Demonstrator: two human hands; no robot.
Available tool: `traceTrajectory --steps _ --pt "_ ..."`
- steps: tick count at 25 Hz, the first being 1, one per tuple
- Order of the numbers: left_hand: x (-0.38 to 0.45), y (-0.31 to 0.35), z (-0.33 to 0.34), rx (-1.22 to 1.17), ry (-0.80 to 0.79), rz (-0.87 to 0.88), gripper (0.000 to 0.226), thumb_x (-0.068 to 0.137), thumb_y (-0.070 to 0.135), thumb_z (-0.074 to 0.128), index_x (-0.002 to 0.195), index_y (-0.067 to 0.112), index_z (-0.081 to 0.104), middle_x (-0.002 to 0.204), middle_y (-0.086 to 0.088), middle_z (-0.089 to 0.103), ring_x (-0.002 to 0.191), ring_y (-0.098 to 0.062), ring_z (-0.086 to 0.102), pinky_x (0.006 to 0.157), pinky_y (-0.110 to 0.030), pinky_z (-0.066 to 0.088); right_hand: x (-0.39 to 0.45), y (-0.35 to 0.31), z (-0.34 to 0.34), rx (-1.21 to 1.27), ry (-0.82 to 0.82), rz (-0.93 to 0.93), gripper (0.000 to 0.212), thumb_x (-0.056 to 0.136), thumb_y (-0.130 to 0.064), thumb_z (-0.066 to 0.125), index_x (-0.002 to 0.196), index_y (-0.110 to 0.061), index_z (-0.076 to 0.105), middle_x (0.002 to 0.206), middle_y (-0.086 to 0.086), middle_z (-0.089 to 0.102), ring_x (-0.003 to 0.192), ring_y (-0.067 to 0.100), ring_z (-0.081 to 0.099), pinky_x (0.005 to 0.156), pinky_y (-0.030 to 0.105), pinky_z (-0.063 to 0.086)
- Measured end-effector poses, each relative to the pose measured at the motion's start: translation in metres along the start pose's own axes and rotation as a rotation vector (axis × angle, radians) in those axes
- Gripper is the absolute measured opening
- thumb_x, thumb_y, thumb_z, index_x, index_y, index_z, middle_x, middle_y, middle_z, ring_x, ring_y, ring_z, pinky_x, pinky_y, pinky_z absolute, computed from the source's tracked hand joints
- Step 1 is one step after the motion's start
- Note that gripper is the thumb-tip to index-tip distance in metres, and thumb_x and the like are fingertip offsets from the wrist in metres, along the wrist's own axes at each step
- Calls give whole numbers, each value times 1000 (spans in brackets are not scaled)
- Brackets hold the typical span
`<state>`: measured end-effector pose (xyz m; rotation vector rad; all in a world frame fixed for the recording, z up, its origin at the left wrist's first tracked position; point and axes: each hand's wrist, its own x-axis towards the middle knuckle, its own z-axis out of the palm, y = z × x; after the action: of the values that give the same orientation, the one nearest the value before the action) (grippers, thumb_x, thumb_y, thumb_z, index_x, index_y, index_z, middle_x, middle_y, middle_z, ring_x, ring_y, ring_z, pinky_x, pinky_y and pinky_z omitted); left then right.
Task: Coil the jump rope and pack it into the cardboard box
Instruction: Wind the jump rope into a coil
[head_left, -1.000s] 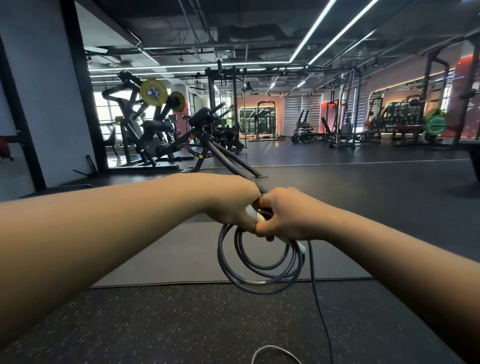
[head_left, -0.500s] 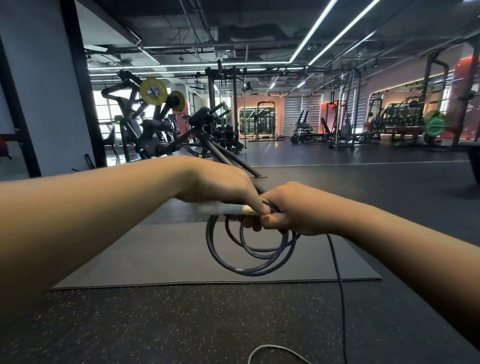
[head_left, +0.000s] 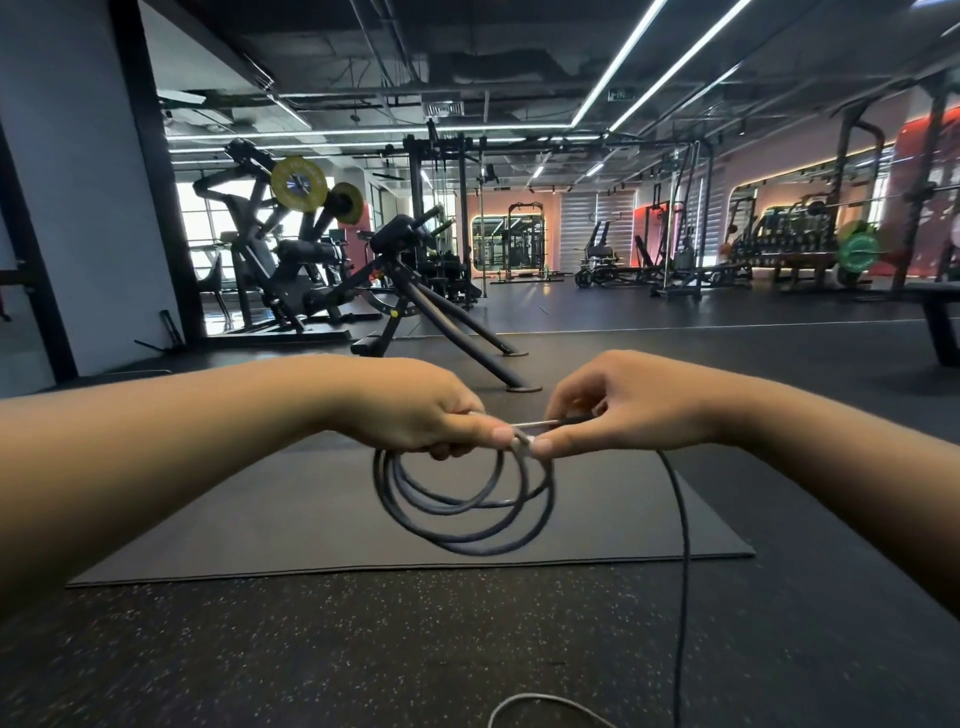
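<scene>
At the far left we see a plate-loaded machine (head_left: 291, 249) with yellow weight plates standing by the wall. Nearer, our left hand (head_left: 415, 410) reaches in from the left, its fingers (head_left: 483, 431) curled and pressed around the top of the jump rope (head_left: 462, 499), holding the gathered dark loops, which hang below in the air over the grey floor mat (head_left: 311, 519). We count several rounds of cord, slightly fanned apart. Between the hands a slim pale handle piece (head_left: 530, 425) runs across, its end meeting a dark section. Our right hand (head_left: 623, 410) touches the left at the thumbs; its thumb and forefinger pinch that handle piece, the other fingers loosely bent behind. From under the right hand the loose length of rope drops straight down to the speckled floor (head_left: 260, 649) at the near right, and a pale loop of cord (head_left: 545, 701) lies on the floor at the near edge. At the far right, a rack carries a green plate (head_left: 860, 252).
</scene>
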<state>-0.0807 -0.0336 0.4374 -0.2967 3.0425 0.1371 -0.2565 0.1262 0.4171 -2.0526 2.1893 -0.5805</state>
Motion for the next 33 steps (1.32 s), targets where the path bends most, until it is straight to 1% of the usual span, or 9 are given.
traceTrajectory --steps 5,8,11,14,17,20,24,30,33 --pt "-25 -42 -3 15 -43 -97 57 90 72 36 76 21 58 65 13 57 54 -3 46 62 -17 43 -23 42 -19 42 44 227 57 82 -62 71 59 -13 54 50 -2 52 48 15 56 55 34 53" --pt "-36 -65 8 -504 119 -100 51 95 64 40 71 21 54 62 9 49 58 -9 49 64 -26 45 -28 52 -11 143 147 307 60 84 -68 62 63 -14 48 55 6 41 49 19 49 54 28 50" --pt "-24 -50 32 -1092 527 -52 43 95 55 45 78 16 49 58 6 42 61 -16 48 64 -26 43 -15 40 11 700 234 231 57 84 -69 58 81 -13 60 64 -2 30 56 16 30 55 31 42" --pt "4 -19 49 -1511 794 1 35 95 47 56 80 17 48 56 9 40 59 -14 44 65 -26 46 3 16 43 1069 240 101 87 66 -80 68 118 -9 66 70 -8 38 58 10 34 59 30 38" --pt "26 13 48 -1741 928 -34 33 100 44 55 81 16 50 55 7 49 62 -15 55 80 -40 52 18 -10 79 1207 354 -14 94 57 -76 79 123 -13 61 72 -11 52 64 9 40 60 29 36" --pt "34 48 45 -1845 1020 -82 39 102 47 49 81 15 52 55 5 65 65 -22 70 83 -50 60 27 -38 101 1295 502 16 69 68 -65 79 122 -24 64 92 -9 76 81 16 61 68 31 45" --pt "40 59 53 -1725 1084 -175 49 103 55 40 88 14 61 88 -13 80 89 -32 77 95 -54 57 28 -59 100 1409 658 69 32 91 -46 65 113 -25 72 105 8 80 92 19 73 74 34 53" --pt "42 58 67 -1689 1044 -252 51 102 57 39 98 12 63 89 -9 78 79 -20 74 84 -41 59 35 -63 103 1269 849 144 23 100 -28 61 80 -23 72 58 -8 71 51 5 65 49 21 48" --pt "35 35 73 -1467 995 -309 44 92 48 66 120 15 58 108 -2 75 104 -18 70 96 -42 52 33 -34 86 969 817 191 29 100 -27 60 72 -19 64 42 -13 52 40 1 44 48 22 32"
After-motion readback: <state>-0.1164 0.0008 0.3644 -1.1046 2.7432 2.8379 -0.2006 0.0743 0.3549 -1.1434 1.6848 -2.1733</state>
